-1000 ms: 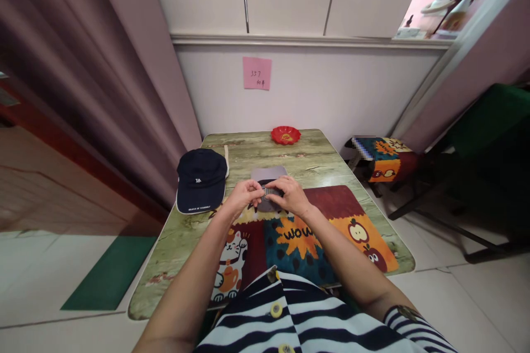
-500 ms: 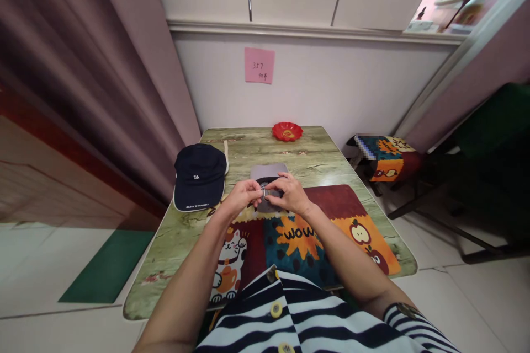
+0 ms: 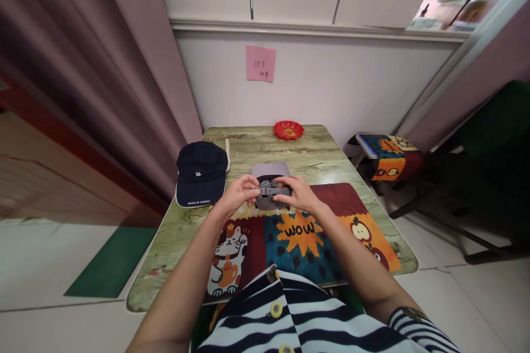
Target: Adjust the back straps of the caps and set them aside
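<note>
A grey baseball cap (image 3: 271,169) lies in front of me with its brim pointing away and its back opening toward me. Across that opening runs the adjusting strap (image 3: 271,191). My left hand (image 3: 240,195) is closed at the strap's left end, thumb and fingertips pinched together. On the other side, my right hand (image 3: 298,194) grips the strap's right end, its thumb on the near side and index finger above. The cap's inside is partly hidden by the strap and my fingers.
A navy cap (image 3: 202,173) sits at the table's left edge. At the back is a red scalloped dish (image 3: 289,130). A patterned mat (image 3: 298,242) covers the near part of the wood-look table (image 3: 165,253). A mat-covered stool (image 3: 387,157) stands to the right.
My hands have moved apart along the strap, the right one shifting right. More of the strap now shows between them, lying across the cap's opening.
</note>
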`<state>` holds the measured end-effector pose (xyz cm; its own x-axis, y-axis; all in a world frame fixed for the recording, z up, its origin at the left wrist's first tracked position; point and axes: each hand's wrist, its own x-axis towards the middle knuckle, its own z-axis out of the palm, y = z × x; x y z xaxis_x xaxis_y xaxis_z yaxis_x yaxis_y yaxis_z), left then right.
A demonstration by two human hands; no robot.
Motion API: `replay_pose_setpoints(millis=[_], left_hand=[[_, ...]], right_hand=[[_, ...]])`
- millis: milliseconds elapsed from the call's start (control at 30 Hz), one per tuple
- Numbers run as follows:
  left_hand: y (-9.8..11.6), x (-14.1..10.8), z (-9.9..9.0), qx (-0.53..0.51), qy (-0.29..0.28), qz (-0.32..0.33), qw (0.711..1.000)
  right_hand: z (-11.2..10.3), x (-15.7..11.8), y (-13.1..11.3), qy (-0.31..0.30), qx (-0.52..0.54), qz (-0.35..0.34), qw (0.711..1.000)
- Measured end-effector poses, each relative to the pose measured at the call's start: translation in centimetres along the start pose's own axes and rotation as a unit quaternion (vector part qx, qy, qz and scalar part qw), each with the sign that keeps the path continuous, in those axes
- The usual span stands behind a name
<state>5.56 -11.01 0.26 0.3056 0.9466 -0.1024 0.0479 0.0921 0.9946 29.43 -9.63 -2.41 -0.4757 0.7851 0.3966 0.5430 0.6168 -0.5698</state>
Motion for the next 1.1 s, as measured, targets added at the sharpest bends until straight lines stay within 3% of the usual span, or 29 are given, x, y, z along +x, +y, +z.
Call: replay_pose_setpoints(millis=[167, 400, 800, 1100], left_hand=[[-1.2, -0.5, -0.1, 0.005, 0.007, 0.001, 1.000], [-2.5, -0.5, 0.2, 0.045, 0.024, 0.005, 0.999], [-3.4, -1.4, 2.1, 0.047, 0.045, 0.025, 0.998], [-2.6, -2.1, 3.1, 0.107, 0.064, 0.003, 0.992]], right_hand=[[-0.8, -1.7, 1.3, -0.037, 0.006, 0.030, 0.999], [-0.7, -1.6, 1.0, -0.042, 0.013, 0.038, 0.998], [4.3, -2.4, -1.5, 0.082, -0.073, -0.025, 0.994], [4.3, -2.9, -1.0, 0.085, -0.082, -0.040, 0.992]])
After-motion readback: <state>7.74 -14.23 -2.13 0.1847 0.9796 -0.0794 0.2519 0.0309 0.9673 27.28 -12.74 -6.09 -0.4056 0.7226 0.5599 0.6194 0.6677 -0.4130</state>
